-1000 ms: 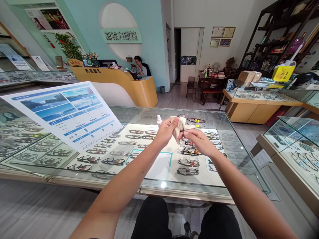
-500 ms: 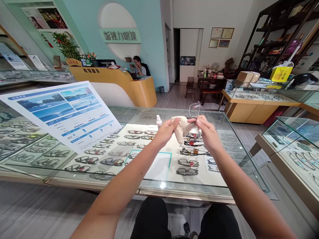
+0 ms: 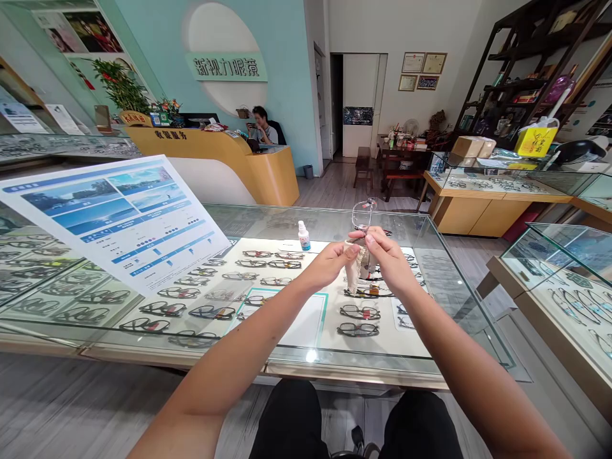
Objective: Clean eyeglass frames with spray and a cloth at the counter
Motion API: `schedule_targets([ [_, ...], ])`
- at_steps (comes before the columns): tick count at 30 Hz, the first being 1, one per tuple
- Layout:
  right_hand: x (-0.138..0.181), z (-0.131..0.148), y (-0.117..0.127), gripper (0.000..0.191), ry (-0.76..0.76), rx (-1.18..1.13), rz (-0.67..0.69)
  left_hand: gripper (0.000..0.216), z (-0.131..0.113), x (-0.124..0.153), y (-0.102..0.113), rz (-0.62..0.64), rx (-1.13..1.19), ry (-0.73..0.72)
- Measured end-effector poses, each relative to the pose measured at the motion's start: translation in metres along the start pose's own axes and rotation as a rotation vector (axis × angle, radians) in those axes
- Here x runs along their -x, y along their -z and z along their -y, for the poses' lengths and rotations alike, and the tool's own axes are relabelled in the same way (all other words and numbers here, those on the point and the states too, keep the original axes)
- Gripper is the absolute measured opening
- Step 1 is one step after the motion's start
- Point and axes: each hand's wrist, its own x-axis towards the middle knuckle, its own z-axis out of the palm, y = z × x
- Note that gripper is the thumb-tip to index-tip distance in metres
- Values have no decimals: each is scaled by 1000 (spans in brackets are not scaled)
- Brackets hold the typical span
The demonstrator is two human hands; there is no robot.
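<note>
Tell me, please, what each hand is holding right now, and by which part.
The right hand pinches clear-framed glasses by their lower part, lens upright. The left hand holds a beige cloth against them.

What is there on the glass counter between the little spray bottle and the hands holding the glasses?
In the head view, nothing stands on the glass counter between the spray bottle and the left hand; only displayed frames show beneath the glass.

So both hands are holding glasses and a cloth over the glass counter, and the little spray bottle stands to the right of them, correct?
Not quite. The head view shows the spray bottle to the left of the hands, not the right. The rest holds: glasses, cloth, glass counter.
</note>
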Motion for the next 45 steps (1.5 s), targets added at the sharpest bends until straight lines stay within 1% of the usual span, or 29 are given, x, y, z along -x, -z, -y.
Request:
schedule_targets([
  [3,0,0,-4,45,13,-15,-15,69,2,0,-4,-71,10,-20],
  [6,0,-1,-5,41,-48,-97,-41,65,3,0,-5,-138,21,-29],
  [9,-2,-1,-2,31,-178,-264,-118,61,0,0,-4,-166,75,-25],
  [12,-4,1,2,20,-254,-467,-189,56,-3,-1,-1,-184,145,-38],
  [15,-6,3,5,32,-283,-625,-201,54,-4,-1,1,-195,185,-32],
  [17,-7,3,5,38,-303,-665,-189,55,-4,-1,1,-210,194,-30],
  [20,-7,-1,5,41,-323,-676,-139,59,-4,-2,1,-257,207,-33],
  [23,-7,-4,5,38,-344,-678,-98,63,-4,-3,0,-321,223,-29],
  [25,-7,-4,5,37,-364,-685,-80,64,-4,-3,-1,-338,237,-29],
  [27,-7,-3,4,38,-373,-681,-54,63,-4,-2,-1,-325,257,-29],
  [31,-7,-1,1,41,-368,-643,-8,59,-2,-1,-2,-240,284,-12],
  [34,-7,1,1,41,-376,-638,-17,57,1,0,-1,-211,258,-7],
  [40,-8,5,2,41,-422,-683,-81,61,3,0,1,-166,191,22],
  [42,-8,5,2,41,-393,-661,-99,61,1,0,0,-171,162,18],
  [45,-7,3,2,39,-300,-573,-141,59,-5,1,-2,-196,119,17],
])
